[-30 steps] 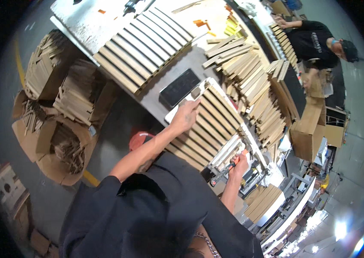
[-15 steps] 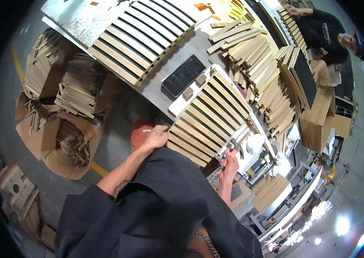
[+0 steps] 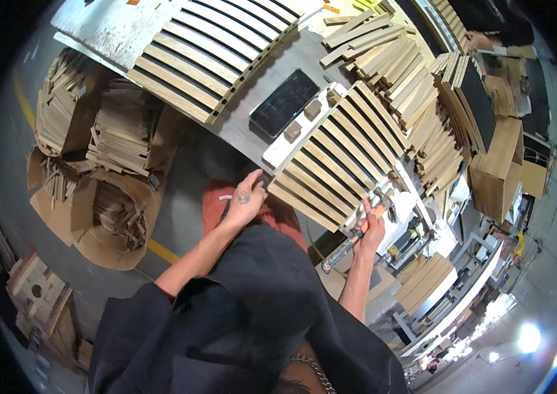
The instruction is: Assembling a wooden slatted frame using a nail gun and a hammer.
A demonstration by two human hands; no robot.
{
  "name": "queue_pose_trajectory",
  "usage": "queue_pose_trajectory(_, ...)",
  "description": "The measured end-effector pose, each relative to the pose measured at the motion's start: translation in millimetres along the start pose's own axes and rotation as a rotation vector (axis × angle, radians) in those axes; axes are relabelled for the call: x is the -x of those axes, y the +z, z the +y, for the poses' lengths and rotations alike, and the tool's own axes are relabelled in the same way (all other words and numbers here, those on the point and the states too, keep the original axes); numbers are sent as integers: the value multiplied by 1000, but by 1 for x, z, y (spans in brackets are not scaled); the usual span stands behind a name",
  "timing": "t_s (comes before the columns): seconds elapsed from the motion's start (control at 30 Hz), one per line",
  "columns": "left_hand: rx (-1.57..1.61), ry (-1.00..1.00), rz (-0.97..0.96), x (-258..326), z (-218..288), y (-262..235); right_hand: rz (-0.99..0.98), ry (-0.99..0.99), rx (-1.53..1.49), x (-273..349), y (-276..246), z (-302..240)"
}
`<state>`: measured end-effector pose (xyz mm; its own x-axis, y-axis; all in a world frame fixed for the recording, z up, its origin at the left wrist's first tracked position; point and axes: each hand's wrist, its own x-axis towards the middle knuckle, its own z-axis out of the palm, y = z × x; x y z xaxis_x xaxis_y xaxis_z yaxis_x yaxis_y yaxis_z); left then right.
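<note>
My left hand (image 3: 247,197) rests at the near corner of a panel of pale wooden slats (image 3: 337,164) that lies on the grey worktable (image 3: 272,72), fingers curled over the panel's edge. My right hand (image 3: 371,230) is closed on a long tool with an orange and black handle (image 3: 346,243), held at the panel's right near edge. A white strip (image 3: 291,141) runs along the panel's left side, with small wooden blocks (image 3: 301,121) beside it. A dark flat tablet (image 3: 283,102) sits just beyond.
A second, larger slat panel (image 3: 206,52) lies at the table's far left. Loose wooden slats (image 3: 390,59) are piled at the far right. Cardboard boxes of wood offcuts (image 3: 101,171) stand on the floor to the left. Another person (image 3: 488,29) works at the top right.
My left hand has drawn back from the middle of the slat panel to its near corner. The view has shifted, with the table now higher. My right hand keeps the tool.
</note>
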<state>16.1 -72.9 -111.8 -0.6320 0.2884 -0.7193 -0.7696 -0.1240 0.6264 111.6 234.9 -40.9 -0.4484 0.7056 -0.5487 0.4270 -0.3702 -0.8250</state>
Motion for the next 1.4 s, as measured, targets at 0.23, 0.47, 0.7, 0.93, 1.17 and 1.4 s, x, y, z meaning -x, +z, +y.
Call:
queue_pose_trajectory(0.23,-601,227,-40,24,-1,1,129,177,-70,29,-34,21)
queue_pose_trajectory(0.47,-404,299,-100,33,-22,11,105,219,44,56,-65,25)
queue_pose_trajectory(0.7,-22,149,23,23,-19,15,59,-142,473,25,-66,26)
queue_pose_trajectory(0.93,167,208,133,6,-50,38,80,-614,687,-28,-40,12)
queue_pose_trajectory(1.17,184,256,307,-5,-69,45,-37,-1167,1048,-31,-4,14)
queue_pose_trajectory(1.4,202,195,274,11,-49,51,-676,-1385,1360,30,80,44)
